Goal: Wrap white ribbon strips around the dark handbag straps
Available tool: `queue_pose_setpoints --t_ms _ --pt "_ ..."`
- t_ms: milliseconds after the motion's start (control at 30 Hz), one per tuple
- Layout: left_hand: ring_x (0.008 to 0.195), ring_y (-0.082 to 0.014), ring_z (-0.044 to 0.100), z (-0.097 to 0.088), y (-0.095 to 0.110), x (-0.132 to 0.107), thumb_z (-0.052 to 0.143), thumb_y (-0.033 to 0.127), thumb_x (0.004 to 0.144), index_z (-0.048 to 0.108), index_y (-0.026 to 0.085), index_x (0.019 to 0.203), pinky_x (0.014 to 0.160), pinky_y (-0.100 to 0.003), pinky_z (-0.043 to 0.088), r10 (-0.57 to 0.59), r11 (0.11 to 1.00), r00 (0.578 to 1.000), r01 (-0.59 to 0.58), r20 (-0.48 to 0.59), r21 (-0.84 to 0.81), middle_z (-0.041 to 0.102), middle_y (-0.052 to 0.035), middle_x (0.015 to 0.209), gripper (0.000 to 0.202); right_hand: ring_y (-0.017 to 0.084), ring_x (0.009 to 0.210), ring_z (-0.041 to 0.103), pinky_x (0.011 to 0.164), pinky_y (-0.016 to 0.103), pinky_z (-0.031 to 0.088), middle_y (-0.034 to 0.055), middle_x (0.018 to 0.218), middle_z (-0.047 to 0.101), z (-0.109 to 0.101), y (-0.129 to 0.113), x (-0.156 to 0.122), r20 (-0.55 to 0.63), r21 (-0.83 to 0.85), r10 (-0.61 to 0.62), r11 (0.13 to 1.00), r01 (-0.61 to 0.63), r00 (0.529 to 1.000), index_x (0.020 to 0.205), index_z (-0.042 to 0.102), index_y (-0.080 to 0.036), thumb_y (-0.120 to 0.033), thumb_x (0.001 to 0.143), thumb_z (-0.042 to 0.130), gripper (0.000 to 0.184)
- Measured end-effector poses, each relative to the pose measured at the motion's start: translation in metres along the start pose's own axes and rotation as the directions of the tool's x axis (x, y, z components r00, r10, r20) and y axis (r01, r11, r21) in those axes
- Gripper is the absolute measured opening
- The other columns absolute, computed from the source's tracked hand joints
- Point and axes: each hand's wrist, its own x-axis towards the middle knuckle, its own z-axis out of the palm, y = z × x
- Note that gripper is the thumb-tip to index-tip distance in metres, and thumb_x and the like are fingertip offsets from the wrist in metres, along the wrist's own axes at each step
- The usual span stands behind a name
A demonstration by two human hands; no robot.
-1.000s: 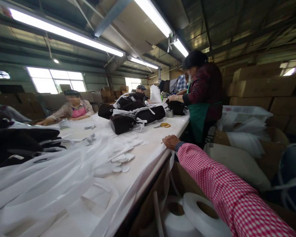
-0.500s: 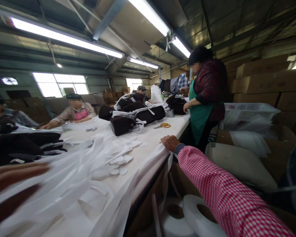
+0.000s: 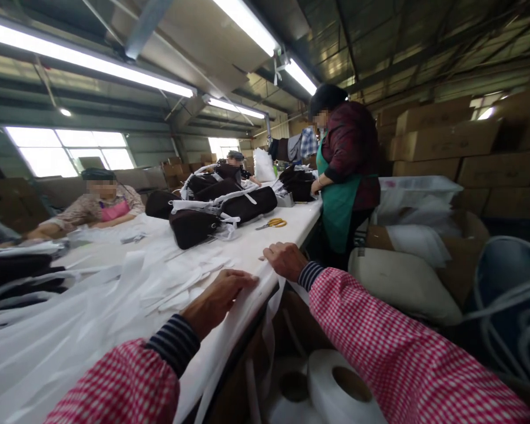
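Observation:
My left hand (image 3: 218,297) lies flat on a white fabric strip (image 3: 247,306) draped over the near edge of the long white table (image 3: 291,227), fingers stretched forward. My right hand (image 3: 285,260) rests a little farther along the same edge, fingers curled down onto the white material; whether it grips it is hidden. Both arms wear red-checked sleeves. A heap of white strips and oval cut pieces (image 3: 115,300) covers the table to the left of my hands.
Dark brown bags with white straps (image 3: 221,206) are piled mid-table, yellow-handled scissors (image 3: 272,223) beside them. A person in a green apron (image 3: 347,176) stands at the right edge; another sits at far left (image 3: 99,203). White tape rolls (image 3: 335,388) lie below. Cardboard boxes (image 3: 446,141) stack at right.
My left hand has swung in from the left and landed on the white strip at the table edge. My right hand has stayed on the edge. The view has shifted rightward.

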Motion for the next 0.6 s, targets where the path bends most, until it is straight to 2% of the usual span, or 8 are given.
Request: queue_pose_setpoints --t_ms 133,233,300,367,400,433,500,600 --pt "0.060 -0.0179 0.060 -0.007 -0.001 0.003 0.091 0.026 0.059 0.065 0.017 0.064 0.054 -0.025 0.043 -0.041 0.997 0.999 0.043 0.026 -0.070 0.066 -0.0039 0.066 0.027 0.027 0.100 0.065 0.081 0.035 0.045 0.0195 0.108 0.069 0.001 -0.002 0.002 0.047 0.096 0.008 0.995 -0.013 0.999 0.112 0.065 -0.010 -0.034 0.110 0.034 0.039" --pt "0.059 -0.0173 0.060 -0.010 -0.005 0.012 0.091 0.031 0.060 0.066 0.017 0.069 0.054 -0.024 0.044 -0.011 0.990 1.000 0.014 0.023 -0.138 0.066 -0.0033 0.066 0.030 0.021 0.094 0.068 0.076 0.028 0.049 0.0115 0.108 0.073 0.000 0.017 0.000 0.166 0.258 -0.047 0.966 0.002 0.985 0.117 0.065 -0.014 -0.039 0.101 0.058 0.030" --pt "0.058 -0.0157 0.058 -0.015 -0.011 0.019 0.093 0.038 0.059 0.065 0.016 0.071 0.053 -0.023 0.043 0.016 0.983 1.000 -0.013 0.014 -0.181 0.065 -0.0025 0.065 0.037 0.017 0.094 0.069 0.073 0.023 0.052 0.0080 0.115 0.073 0.002 0.042 0.000 0.283 0.530 -0.114 0.846 -0.056 0.953 0.128 0.063 -0.018 -0.043 0.092 0.070 0.045" --pt "0.056 -0.0131 0.055 -0.020 -0.021 0.026 0.093 0.046 0.059 0.063 0.015 0.071 0.052 -0.021 0.041 0.046 0.976 0.999 -0.043 0.009 -0.215 0.063 -0.0015 0.064 0.045 0.017 0.101 0.069 0.075 0.023 0.055 0.0086 0.125 0.070 0.011 0.070 0.006 0.306 0.707 -0.051 0.681 -0.191 0.951 0.136 0.060 -0.020 -0.046 0.094 0.066 0.050" --pt "0.055 -0.0117 0.053 -0.022 -0.027 0.029 0.093 0.050 0.061 0.062 0.014 0.071 0.051 -0.020 0.040 0.065 0.972 0.998 -0.061 0.010 -0.229 0.062 -0.0012 0.063 0.048 0.019 0.105 0.068 0.076 0.025 0.056 0.0096 0.127 0.069 0.018 0.083 0.011 0.288 0.725 0.043 0.642 -0.248 0.957 0.137 0.060 -0.019 -0.046 0.098 0.059 0.047" --pt "0.054 -0.0105 0.052 -0.024 -0.034 0.031 0.091 0.053 0.064 0.062 0.014 0.073 0.051 -0.019 0.038 0.092 0.968 0.996 -0.085 0.016 -0.236 0.062 -0.0012 0.063 0.050 0.020 0.107 0.067 0.079 0.027 0.057 0.0105 0.127 0.069 0.028 0.095 0.020 0.254 0.701 0.154 0.651 -0.291 0.955 0.134 0.062 -0.018 -0.045 0.102 0.052 0.044" --pt "0.053 -0.0094 0.051 -0.028 -0.045 0.034 0.087 0.059 0.071 0.063 0.013 0.076 0.051 -0.018 0.036 0.156 0.961 0.987 -0.144 0.032 -0.237 0.063 -0.0024 0.063 0.053 0.022 0.108 0.065 0.086 0.034 0.057 0.0126 0.121 0.069 0.052 0.112 0.042 0.180 0.592 0.324 0.718 -0.365 0.929 0.126 0.066 -0.014 -0.038 0.104 0.044 0.040" --pt "0.052 -0.0096 0.050 -0.032 -0.055 0.034 0.084 0.065 0.073 0.063 0.012 0.078 0.053 -0.019 0.038 0.187 0.954 0.982 -0.177 0.019 -0.242 0.063 -0.0033 0.062 0.057 0.025 0.120 0.058 0.104 0.042 0.049 0.0145 0.125 0.066 0.091 0.126 0.084 0.101 0.389 0.415 0.820 -0.420 0.904 0.123 0.067 -0.012 -0.023 0.101 0.044 0.034"
